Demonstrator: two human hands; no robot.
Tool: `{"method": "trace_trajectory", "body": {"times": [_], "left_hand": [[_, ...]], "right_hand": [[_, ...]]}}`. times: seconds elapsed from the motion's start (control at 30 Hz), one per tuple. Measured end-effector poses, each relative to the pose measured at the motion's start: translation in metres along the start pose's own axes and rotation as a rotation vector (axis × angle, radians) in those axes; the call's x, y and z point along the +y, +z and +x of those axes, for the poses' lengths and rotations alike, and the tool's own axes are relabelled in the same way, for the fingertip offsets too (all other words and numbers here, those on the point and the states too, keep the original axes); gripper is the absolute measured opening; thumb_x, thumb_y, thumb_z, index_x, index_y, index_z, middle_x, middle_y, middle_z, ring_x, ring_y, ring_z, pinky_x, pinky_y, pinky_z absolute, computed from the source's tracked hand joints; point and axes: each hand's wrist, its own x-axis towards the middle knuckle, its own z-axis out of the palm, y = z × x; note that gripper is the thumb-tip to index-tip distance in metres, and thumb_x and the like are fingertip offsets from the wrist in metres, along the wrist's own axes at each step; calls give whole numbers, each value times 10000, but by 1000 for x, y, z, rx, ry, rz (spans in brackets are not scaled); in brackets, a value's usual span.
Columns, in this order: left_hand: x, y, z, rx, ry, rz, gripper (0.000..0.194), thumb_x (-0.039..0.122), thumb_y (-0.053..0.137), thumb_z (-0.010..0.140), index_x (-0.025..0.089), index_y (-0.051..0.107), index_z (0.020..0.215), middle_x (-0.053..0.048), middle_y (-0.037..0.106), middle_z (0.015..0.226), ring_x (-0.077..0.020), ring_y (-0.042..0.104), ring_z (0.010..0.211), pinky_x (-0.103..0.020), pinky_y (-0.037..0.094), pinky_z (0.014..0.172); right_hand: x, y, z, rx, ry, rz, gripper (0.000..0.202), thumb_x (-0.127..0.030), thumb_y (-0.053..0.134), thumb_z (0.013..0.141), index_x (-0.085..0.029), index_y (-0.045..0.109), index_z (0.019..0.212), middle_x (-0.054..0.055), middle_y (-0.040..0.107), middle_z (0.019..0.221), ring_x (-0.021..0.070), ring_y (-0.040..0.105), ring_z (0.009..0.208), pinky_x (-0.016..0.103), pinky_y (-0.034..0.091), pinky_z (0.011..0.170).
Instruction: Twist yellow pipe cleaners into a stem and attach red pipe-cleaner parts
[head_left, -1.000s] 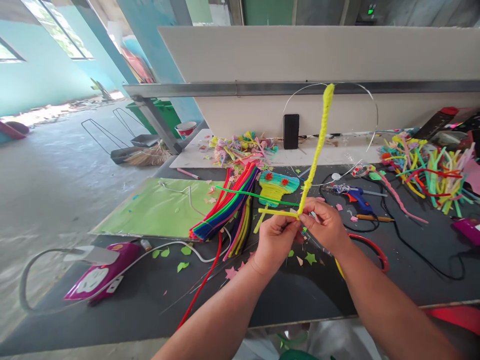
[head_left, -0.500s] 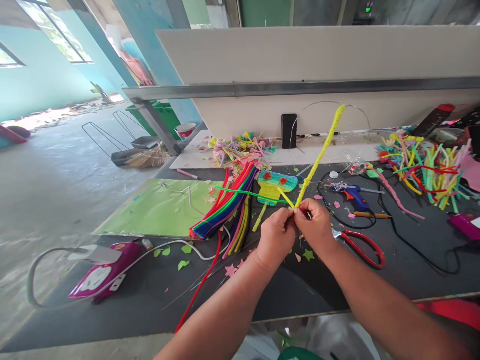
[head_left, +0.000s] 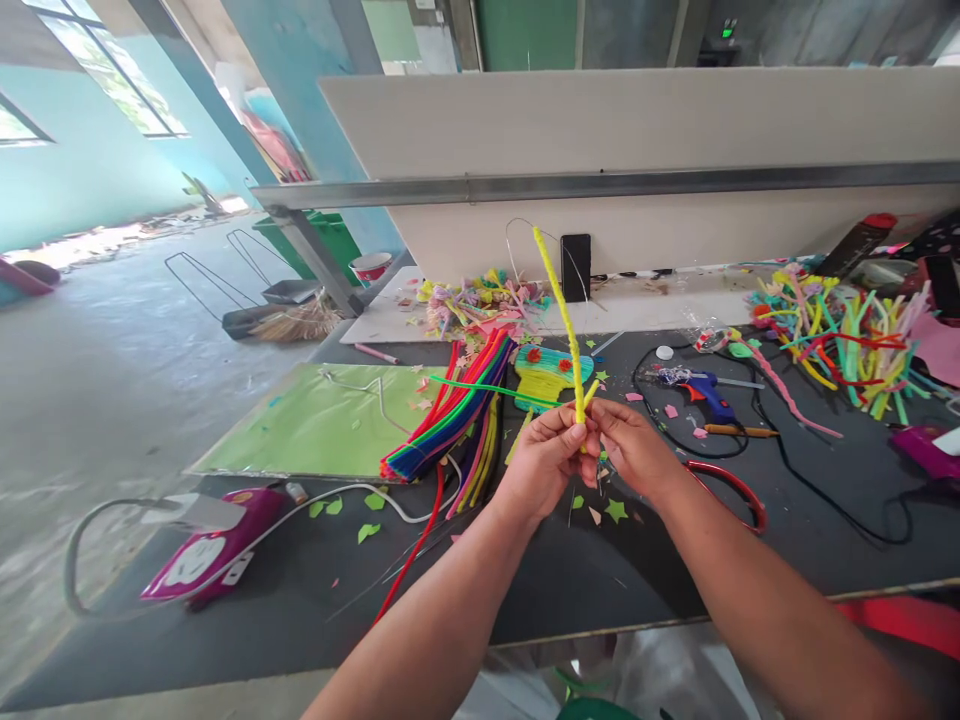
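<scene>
A yellow fuzzy pipe cleaner (head_left: 562, 305) rises nearly upright between my hands, leaning a little left at its top, where a thin wire loop sticks out. My left hand (head_left: 541, 460) pinches its lower end between thumb and fingers. Close against it, my right hand (head_left: 634, 445) has its fingers closed at the same spot, beside a short yellow end (head_left: 591, 392) that juts up to the right. Just behind the hands lies a boot-shaped yellow and blue piece (head_left: 541, 378) with red flowers. A bundle of coloured pipe cleaners (head_left: 442, 425) lies to the left.
Red-handled scissors (head_left: 739, 492) and a blue glue gun (head_left: 709, 395) with a black cable lie on the right. A green sheet (head_left: 300, 430) and a purple box (head_left: 214, 545) with a white cable are on the left. A phone (head_left: 576, 268) stands at the back.
The yellow pipe cleaner has swung from leaning right to leaning slightly left. My left hand has turned, its fingers now showing around the lower end.
</scene>
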Motion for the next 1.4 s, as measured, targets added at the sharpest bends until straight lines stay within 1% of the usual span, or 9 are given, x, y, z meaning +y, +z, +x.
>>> {"method": "trace_trajectory", "body": {"times": [0.1,0.27,0.37,0.43,0.5,0.73,1.0,1.17,1.4], "left_hand": [[0,0,-1,-37,-21,-47,157,267,636,800,118,588,811,-1,605,642,-89,541,409,-207,468,387],[0,1,-1,-57,-38,-62,159,270,641,802,122,592,832,-6,617,645,-98,568,449,-212,497,422],[1,1,-1,-60,-41,-68,161,274,629,815,117,605,843,-14,623,661,-93,570,458,-206,497,426],[1,0,-2,-80,-58,-97,157,270,630,815,115,614,838,-11,616,652,-79,545,430,-189,476,396],[1,0,-3,-123,-82,-146,141,257,633,811,117,619,823,-5,605,630,-63,507,391,-171,442,355],[0,-1,-7,-266,-193,-222,135,248,635,807,115,608,810,10,569,572,-41,424,305,-147,368,280],[-4,-2,-9,-359,-281,-291,145,245,664,780,119,592,790,10,572,567,-55,438,304,-166,397,268],[-8,-3,-10,-450,-322,-341,144,240,636,803,110,576,780,-14,616,589,-80,488,306,-189,438,278],[-11,-6,-9,-411,-348,-278,206,283,661,791,103,561,783,-27,641,613,-107,551,328,-180,454,301]], "right_hand": [[-1,3,-2,-4,-14,139,221,-370,652,800,-205,672,946,-15,580,643,115,522,476,262,484,416],[-3,5,-5,53,-104,100,130,-304,682,781,-219,676,879,-21,574,652,108,521,477,252,480,398],[-4,3,-7,147,-274,-69,56,-282,691,777,-241,699,813,15,622,808,150,598,699,305,540,603],[-5,0,-6,180,-392,-163,35,-266,702,768,-260,720,797,29,626,909,184,593,882,355,514,788],[-6,-2,-5,150,-434,-175,50,-262,704,768,-270,734,807,34,622,909,197,578,931,375,475,856],[-9,-9,-5,-63,-246,6,71,-285,736,737,-274,737,807,30,615,926,177,593,845,358,476,779],[-13,-14,-6,-168,-237,-27,74,-277,755,722,-293,754,794,15,565,840,150,546,801,338,465,747],[-22,-13,-11,-238,-184,-57,105,-310,772,698,-251,761,783,28,542,831,157,528,800,319,467,705],[-23,-16,-12,-229,-179,-138,101,-325,762,707,-264,752,788,24,528,823,166,532,801,346,479,737]]}}
